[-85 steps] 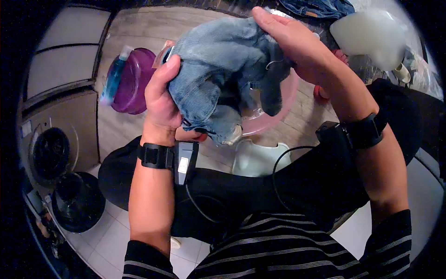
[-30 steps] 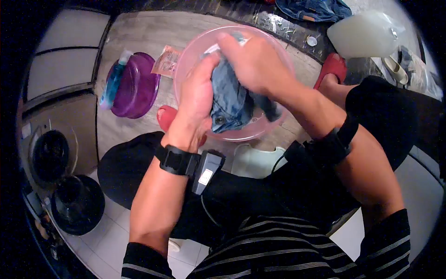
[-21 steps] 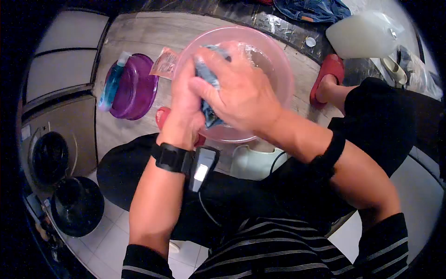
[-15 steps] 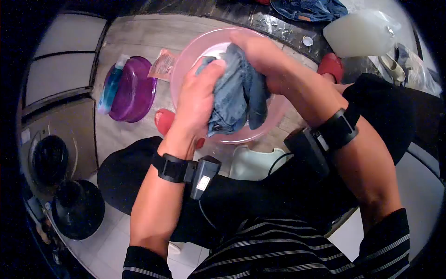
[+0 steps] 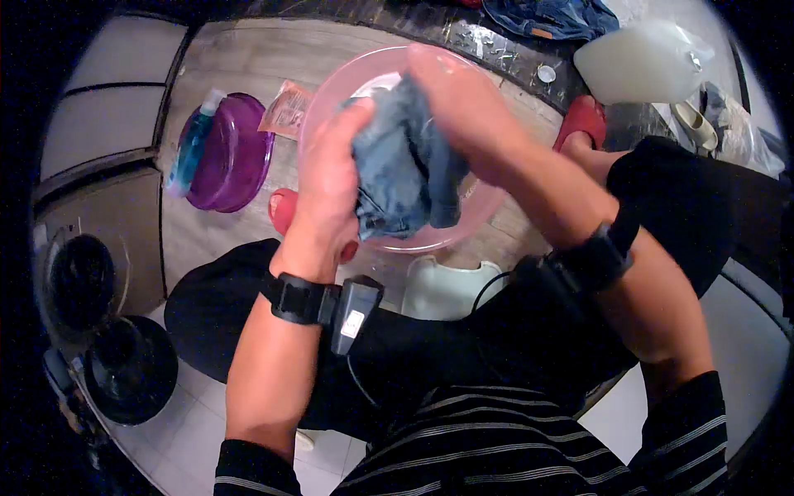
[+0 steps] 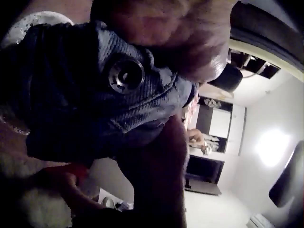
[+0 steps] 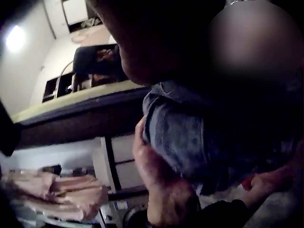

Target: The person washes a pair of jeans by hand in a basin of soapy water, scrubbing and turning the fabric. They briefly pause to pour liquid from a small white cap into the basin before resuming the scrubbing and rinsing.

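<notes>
A bunched, faded blue denim garment (image 5: 395, 165) is held over a pink basin (image 5: 488, 202). My left hand (image 5: 329, 169) grips its left side, with the thumb on top. My right hand (image 5: 463, 103), blurred, holds the far right part, its fingertips hidden by the cloth. In the left wrist view a round metal button (image 6: 126, 75) shows on the dark, ribbed-looking cloth. The right wrist view shows the left hand (image 7: 159, 166) wrapped against the garment's edge (image 7: 178, 133). White suds (image 6: 38, 23) show beyond the cloth in the left wrist view.
To the left lie a purple basin (image 5: 240, 157), a bottle of blue liquid (image 5: 192, 149) and a printed packet (image 5: 285, 109). A pale stool (image 5: 447, 289) stands close in front. Dark blue jeans (image 5: 550, 18) and a large whitish jug (image 5: 637, 62) sit at the back right.
The garment came down from a raised, spread-out hold and is now bunched over the basin. The hands closed together over it, then parted again; the right hand is moving.
</notes>
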Tool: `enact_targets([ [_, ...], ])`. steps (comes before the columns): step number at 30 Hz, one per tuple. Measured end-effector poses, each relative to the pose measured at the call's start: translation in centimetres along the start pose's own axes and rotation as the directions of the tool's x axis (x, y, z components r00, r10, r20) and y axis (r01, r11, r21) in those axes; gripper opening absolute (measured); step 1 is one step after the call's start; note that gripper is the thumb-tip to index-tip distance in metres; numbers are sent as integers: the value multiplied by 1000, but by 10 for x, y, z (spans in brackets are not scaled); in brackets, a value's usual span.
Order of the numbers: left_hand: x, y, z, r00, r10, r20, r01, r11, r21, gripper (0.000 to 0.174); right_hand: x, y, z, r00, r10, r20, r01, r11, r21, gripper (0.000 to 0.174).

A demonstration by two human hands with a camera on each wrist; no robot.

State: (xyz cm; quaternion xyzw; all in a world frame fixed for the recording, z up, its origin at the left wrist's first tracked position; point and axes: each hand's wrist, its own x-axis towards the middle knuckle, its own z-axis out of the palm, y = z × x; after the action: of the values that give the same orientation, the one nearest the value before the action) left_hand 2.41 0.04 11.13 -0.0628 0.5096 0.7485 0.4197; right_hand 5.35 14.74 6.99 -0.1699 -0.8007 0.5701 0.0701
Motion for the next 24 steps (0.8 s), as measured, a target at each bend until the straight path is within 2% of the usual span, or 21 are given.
enact_targets([
  [1, 11, 0, -8, 999, -52, -5, 51, 992, -114, 33, -12, -12, 3, 964, -263, -38, 246, 937, -249, 32],
  [2, 16, 0, -13, 994, -109, -6, 105, 969, -224, 35, -25, -27, 8, 863, -505, -12, 438, 760, -480, 32],
  [3, 13, 3, -11, 995, -65, -80, 50, 983, -177, 36, -34, -31, 16, 874, -486, -31, 422, 787, -450, 31],
  [5, 12, -7, -11, 989, -60, -132, 54, 997, -48, 36, -46, -33, 25, 894, -444, -66, 387, 836, -389, 31],
  [6, 10, -12, -13, 985, -57, -162, 60, 998, 16, 35, -39, -31, 20, 946, -322, 37, 307, 854, -419, 34],
  [7, 12, -15, -20, 995, -64, -74, 73, 990, 120, 35, -20, -27, 7, 972, -196, 133, 235, 857, -458, 39],
  [8, 7, -9, -13, 999, 5, -52, 7, 975, 220, 35, -2, -24, -3, 975, -66, 214, 168, 846, -505, 43],
  [9, -4, -4, -1, 998, 62, -18, -53, 947, 316, 34, 6, -12, -4, 986, 33, 162, 17, 956, -293, 42],
  [10, -8, -2, 6, 994, 112, 20, -110, 909, 403, 34, 10, 3, 1, 980, 143, 135, -136, 989, -57, 42],
  [11, -6, -6, 2, 999, 24, -44, -14, 979, 203, 33, 7, 2, 2, 989, 111, 101, -109, 994, -26, 41],
  [12, -2, -8, -3, 998, -18, -64, 23, 996, 91, 34, 4, -1, 3, 995, 80, 67, -80, 997, 3, 40],
  [13, 7, -6, -8, 996, -52, -77, 51, 999, -18, 34, 0, -4, 1, 993, -120, 24, 122, 975, -188, 39],
  [14, 16, -4, -14, 993, -84, -86, 73, 989, -126, 34, -7, -17, 0, 947, -322, 20, 306, 876, -373, 39],
  [15, 24, -2, -20, 995, -67, -77, 55, 988, -147, 36, -14, -27, 4, 916, -347, 202, 400, 749, -528, 40],
  [16, 25, -7, -25, 992, -69, -102, 56, 991, -120, 36, -30, -33, 16, 894, -447, 9, 415, 823, -388, 34],
  [18, 21, -9, -18, 986, -79, -145, 70, 995, -65, 36, -37, -36, 17, 945, -323, 50, 310, 836, -452, 35],
  [19, 13, -10, -14, 985, -142, -99, 131, 985, -111, 37, -28, -30, 11, 960, -265, 94, 277, 834, -477, 38],
  [21, 2, -2, -6, 990, -143, 5, 143, 988, -57, 34, 9, -12, -11, 973, -151, 174, 222, 819, -529, 43],
  [22, 1, 2, -2, 988, -138, 66, 140, 990, -27, 33, 14, -5, -14, 989, 50, 138, -9, 959, -284, 46],
  [23, -2, 6, -2, 980, -168, 104, 178, 978, -105, 38, 19, -2, -18, 964, 249, 95, -249, 968, -9, 48],
  [24, -2, 7, -2, 974, -161, 158, 186, 970, -154, 39, 20, 1, -18, 932, 340, 124, -356, 924, 143, 49],
])
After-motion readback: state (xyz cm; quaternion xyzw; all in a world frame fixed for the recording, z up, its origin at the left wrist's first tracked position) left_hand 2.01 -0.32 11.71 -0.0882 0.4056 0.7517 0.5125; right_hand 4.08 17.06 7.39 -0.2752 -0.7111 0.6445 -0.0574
